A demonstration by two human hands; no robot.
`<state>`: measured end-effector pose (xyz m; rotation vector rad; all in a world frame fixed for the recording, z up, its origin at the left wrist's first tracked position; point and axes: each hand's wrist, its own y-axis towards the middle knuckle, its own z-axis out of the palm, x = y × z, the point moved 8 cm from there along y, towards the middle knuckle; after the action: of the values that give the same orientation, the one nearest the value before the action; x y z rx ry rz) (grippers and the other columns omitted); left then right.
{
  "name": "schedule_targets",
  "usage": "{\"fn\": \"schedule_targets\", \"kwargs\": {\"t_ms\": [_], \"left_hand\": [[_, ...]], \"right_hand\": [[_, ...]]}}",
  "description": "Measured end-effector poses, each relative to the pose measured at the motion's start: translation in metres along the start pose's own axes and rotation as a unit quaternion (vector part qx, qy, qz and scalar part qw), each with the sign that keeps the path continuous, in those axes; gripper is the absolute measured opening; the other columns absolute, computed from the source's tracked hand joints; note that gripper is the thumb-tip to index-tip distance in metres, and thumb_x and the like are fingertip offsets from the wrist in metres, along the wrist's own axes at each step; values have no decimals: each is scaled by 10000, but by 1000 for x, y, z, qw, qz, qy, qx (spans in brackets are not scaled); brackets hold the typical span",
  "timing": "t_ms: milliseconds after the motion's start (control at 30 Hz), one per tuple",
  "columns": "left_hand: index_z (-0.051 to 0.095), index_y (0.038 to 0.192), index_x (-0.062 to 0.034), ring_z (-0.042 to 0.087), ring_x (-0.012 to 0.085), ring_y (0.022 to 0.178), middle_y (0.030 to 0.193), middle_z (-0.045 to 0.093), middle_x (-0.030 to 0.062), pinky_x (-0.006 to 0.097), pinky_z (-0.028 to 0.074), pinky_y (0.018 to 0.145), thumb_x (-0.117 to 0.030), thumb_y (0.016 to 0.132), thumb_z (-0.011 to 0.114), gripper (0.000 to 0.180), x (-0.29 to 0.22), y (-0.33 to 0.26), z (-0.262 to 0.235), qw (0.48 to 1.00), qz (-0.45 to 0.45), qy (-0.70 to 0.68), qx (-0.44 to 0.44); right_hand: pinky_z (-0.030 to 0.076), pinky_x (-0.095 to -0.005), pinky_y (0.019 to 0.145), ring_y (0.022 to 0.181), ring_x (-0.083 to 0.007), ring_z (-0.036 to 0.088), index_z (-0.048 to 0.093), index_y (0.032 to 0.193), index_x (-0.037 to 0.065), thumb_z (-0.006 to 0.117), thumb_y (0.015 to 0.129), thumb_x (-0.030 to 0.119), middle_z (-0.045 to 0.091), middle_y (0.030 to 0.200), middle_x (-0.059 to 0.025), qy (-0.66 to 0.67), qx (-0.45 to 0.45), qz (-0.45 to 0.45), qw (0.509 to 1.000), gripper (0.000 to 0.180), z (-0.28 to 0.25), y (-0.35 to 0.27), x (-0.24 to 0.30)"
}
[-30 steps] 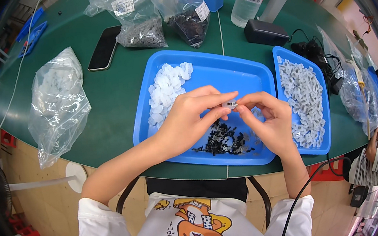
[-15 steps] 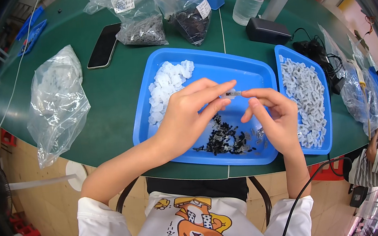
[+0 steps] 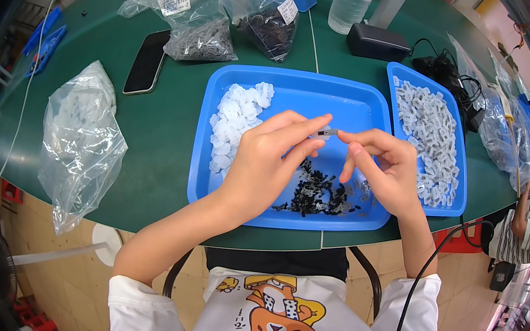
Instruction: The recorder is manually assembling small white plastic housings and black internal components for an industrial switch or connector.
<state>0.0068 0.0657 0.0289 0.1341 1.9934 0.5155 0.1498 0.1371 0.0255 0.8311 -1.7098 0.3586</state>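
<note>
Green table is edged by tan floor, lower left. Over the mid-frame blue tray, a small part is pinched by the left hand, its end touched by the loosely open right hand.

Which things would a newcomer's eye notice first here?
Probably the large blue tray on the green table, with translucent white pieces at its left and black pieces at its near side. Above it, the left hand pinches a small translucent part, the right hand at its right end.
</note>
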Motion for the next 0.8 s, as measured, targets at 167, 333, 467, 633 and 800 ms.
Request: {"fn": "schedule_targets", "kwargs": {"t_ms": [167,333,467,633,800], "left_hand": [[657,1221,-64,637,155,750,882,649,86,279,505,649,-8,869,659,357,1,-1,2,1000,-10,-10,9],[659,1218,-63,638,153,740,863,636,83,279,507,646,-6,869,658,353,3,-2,4,1000,-18,-10,16],[659,1216,-61,640,152,727,864,632,84,278,507,645,-8,869,659,351,3,-2,6,1000,-12,-12,19],[662,1211,-59,642,152,725,865,627,82,277,504,641,-9,870,659,344,4,-2,6,1000,-14,-8,27],[663,1209,-59,642,151,726,867,622,81,277,503,642,-9,873,656,339,4,-2,6,999,-17,-17,33]], "right_hand": [[464,-225,657,624,-76,641,684,1048,-17,583,917,36,687,644,-47,-21,10,5,1000,174,0,0,2],[470,-228,652,620,-76,639,686,1021,-19,589,910,30,690,632,-46,-61,20,-29,998,155,1,1,6],[487,-233,683,614,-83,642,684,997,-24,596,904,25,695,637,-53,-51,20,-21,998,137,3,1,4],[494,-233,685,612,-85,648,679,988,-39,604,902,27,698,643,-64,-38,27,-18,999,132,6,0,4],[490,-228,655,608,-89,653,678,982,-41,610,904,37,699,647,-73,-29,36,-10,999,130,7,0,5]]}}
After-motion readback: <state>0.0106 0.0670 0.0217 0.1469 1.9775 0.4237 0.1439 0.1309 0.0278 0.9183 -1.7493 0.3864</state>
